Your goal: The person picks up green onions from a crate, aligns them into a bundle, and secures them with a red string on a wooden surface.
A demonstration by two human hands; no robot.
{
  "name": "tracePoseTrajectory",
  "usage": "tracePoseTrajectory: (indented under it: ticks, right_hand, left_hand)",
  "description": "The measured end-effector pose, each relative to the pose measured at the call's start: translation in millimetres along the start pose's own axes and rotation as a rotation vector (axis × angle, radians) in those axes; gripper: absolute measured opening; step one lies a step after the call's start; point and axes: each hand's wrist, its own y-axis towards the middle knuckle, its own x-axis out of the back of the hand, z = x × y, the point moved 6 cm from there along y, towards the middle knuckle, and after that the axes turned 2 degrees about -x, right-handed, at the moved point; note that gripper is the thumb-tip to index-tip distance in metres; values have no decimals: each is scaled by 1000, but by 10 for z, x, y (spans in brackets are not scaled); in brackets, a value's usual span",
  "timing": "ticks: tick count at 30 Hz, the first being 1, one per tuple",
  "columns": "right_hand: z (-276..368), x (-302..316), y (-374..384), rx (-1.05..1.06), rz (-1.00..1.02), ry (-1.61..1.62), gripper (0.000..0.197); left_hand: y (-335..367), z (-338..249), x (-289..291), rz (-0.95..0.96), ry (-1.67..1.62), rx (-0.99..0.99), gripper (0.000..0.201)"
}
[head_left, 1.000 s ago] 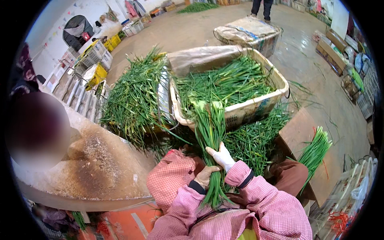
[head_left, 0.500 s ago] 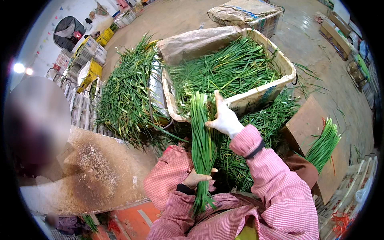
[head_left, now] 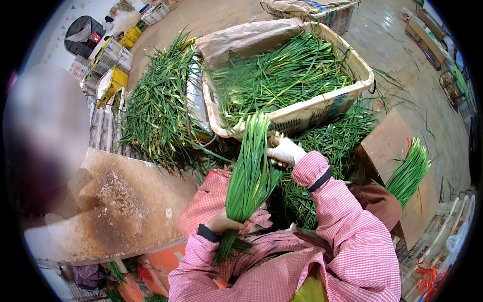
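- The green bundle [head_left: 247, 176] stands slanted over your lap at the centre, pale ends towards 12 o'clock, just short of the crate.
- Your left hand [head_left: 222, 221], at 7 o'clock, has its fingers wrapped round the leafy end – probably so the long leaves don't splay.
- Your right hand [head_left: 289, 151], at 1 o'clock, has its fingers curled beside the pale ends, perhaps to steady them; whether they grip any stalks you can't tell from here.
- The cream crate [head_left: 327, 114] sits at 1 o'clock, full of loose greens, seemingly placed for easy reach.
- A leafy heap [head_left: 158, 108] lies at 10 o'clock, beside the crate.
- At 3 o'clock a tied bunch [head_left: 410, 173] with a red tie rests on a brown board [head_left: 387, 138], apart from the loose greens.
- The counter [head_left: 161, 219], at 8 o'clock, is worn and stained dark brown.
- Beyond, the brown floor [head_left: 375, 50] carries stray leaves – a yellow crate [head_left: 116, 82] stands at 10 o'clock, a cardboard box [head_left: 423, 43] at 2.
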Motion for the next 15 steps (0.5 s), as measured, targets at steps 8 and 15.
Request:
tracePoseTrajectory:
  ticks: [8, 15]
  right_hand:
    - [-115, -584, -802, 100, 430, 1188, 14]
    - [106, 370, -992, 472, 16, 1532, 17]
  left_hand:
    - [-1181, 176, -308, -64, -109, 118, 62]
    - [-2020, 908, -649, -401, -566, 351, 61]
